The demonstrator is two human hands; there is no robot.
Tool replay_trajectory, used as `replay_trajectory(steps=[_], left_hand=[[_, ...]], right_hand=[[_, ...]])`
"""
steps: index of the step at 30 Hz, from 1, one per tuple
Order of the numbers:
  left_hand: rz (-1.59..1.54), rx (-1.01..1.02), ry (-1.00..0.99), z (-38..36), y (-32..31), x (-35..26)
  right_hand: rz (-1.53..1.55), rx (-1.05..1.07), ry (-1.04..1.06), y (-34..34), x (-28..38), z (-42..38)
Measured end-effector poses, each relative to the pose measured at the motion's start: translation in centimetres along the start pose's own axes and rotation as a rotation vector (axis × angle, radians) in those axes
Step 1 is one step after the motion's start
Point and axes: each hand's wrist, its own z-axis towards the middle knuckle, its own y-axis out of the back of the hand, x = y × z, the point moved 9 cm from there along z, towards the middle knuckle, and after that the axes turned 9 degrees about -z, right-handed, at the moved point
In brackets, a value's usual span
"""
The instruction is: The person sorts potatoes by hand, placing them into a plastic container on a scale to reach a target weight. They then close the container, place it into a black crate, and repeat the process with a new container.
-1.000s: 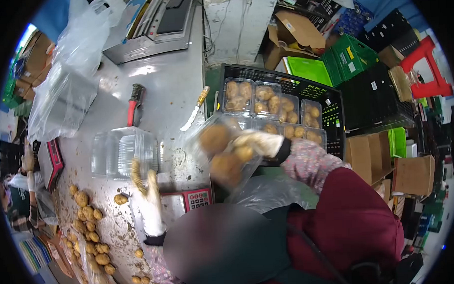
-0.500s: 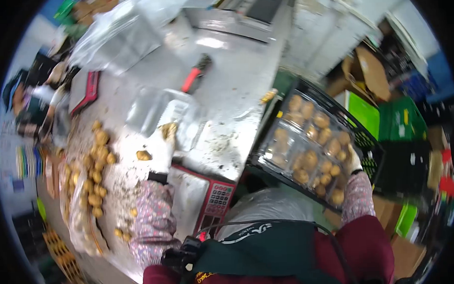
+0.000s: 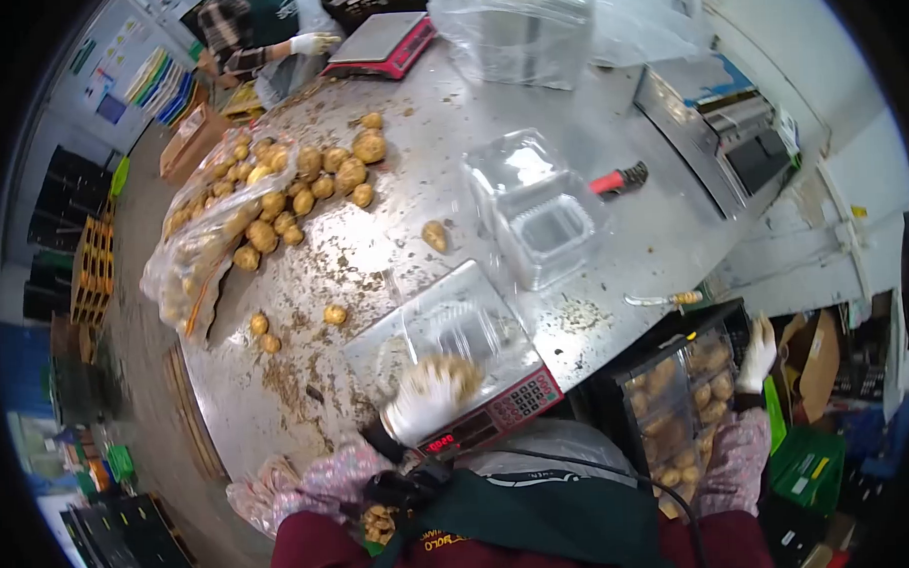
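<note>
Left hand [image 3: 425, 397], white glove, blurry, sits over empty clear tray [image 3: 454, 329] on scale [image 3: 447, 369]. Fingers curled round tray's near edge by the look of it, can't tell how tight. Right hand [image 3: 756, 354], also gloved, fingers loosely spread, flat against far rim of black crate [image 3: 619, 398], holding nothing. Packed potato trays [image 3: 684, 401] just inside that hand. Out past left hand: stack of empty clear trays [image 3: 537, 211], lone potato [image 3: 434, 235], red-handled tool [image 3: 619, 181] beyond stack. Further off, potato pile [image 3: 271, 195] spilling from bag. Knife [image 3: 660, 299] lies between the two hands.
</note>
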Motion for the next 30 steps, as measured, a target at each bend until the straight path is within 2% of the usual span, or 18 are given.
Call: replay_trajectory(steps=[2, 4, 5, 7, 8, 9, 11, 12, 15, 17, 19, 20, 21, 24, 25, 27, 28, 30], left_hand=[[0.139, 0.178, -0.051, -3.5, -1.6, -1.4], [-0.154, 0.042, 0.024, -6.3, -1.6, -0.8], [-0.284, 0.009, 0.108, -7.2, -1.8, 0.0], [-0.413, -0.07, 0.195, -7.3, 0.9, 1.4], [-0.541, -0.141, 0.269, -7.6, 2.0, 2.7], [-0.542, -0.151, 0.277, -8.8, 1.8, 3.6], [-0.485, -0.372, 0.389, -12.5, 2.7, 6.3], [-0.439, -0.419, 0.521, -13.4, 3.6, 7.7], [-0.502, -0.747, 0.751, -20.3, 2.7, 11.2], [-0.472, -0.704, 0.965, -24.1, 2.7, 13.0], [-0.542, -0.737, 1.098, -28.9, 1.5, 14.1], [-0.41, -0.593, 1.07, -28.2, 3.2, 14.3], [-0.402, -0.593, 1.089, -29.4, 2.5, 14.5], [-0.562, -0.751, 1.291, -33.7, 0.4, 14.6], [-0.563, -0.754, 1.301, -34.1, 0.2, 14.9], [-0.495, -0.677, 1.211, -32.6, 0.6, 15.7], [-0.506, -0.68, 1.216, -32.8, 0.1, 16.0], [-0.503, -0.677, 1.193, -33.0, -1.3, 16.9]], right_hand=[[0.216, 0.154, 0.197, -7.3, 13.4, 1.1], [0.271, 0.304, 0.401, -15.2, 23.9, 0.4], [0.157, 0.348, 0.619, -17.6, 32.5, -2.6], [0.372, 0.594, 0.558, -26.2, 39.5, -5.9], [0.184, 0.556, 0.779, -30.0, 43.0, -7.4], [0.207, 0.623, 0.874, -34.2, 46.0, -9.0], [0.106, 0.708, 0.88, -42.0, 50.9, -11.5], [0.017, 0.633, 0.947, -45.5, 52.9, -12.3], [-0.138, 0.604, 0.816, -56.0, 57.0, -12.5], [-0.235, 0.501, 0.856, -63.3, 59.3, -11.4], [-0.319, 0.474, 0.739, -69.5, 60.5, -9.6], [-0.387, 0.567, 0.706, -70.7, 61.2, -9.9], [-0.457, 0.657, 0.671, -71.5, 61.9, -10.3], [-0.245, 0.582, 0.523, -74.5, 61.2, -10.0], [0.095, 0.913, 0.685, -76.0, 62.5, -12.3], [0.08, 0.704, 0.642, -81.6, 59.4, -9.0], [0.069, 0.705, 0.646, -80.2, 60.0, -9.7], [-0.35, 0.667, 0.683, -74.9, 61.7, -12.3]])
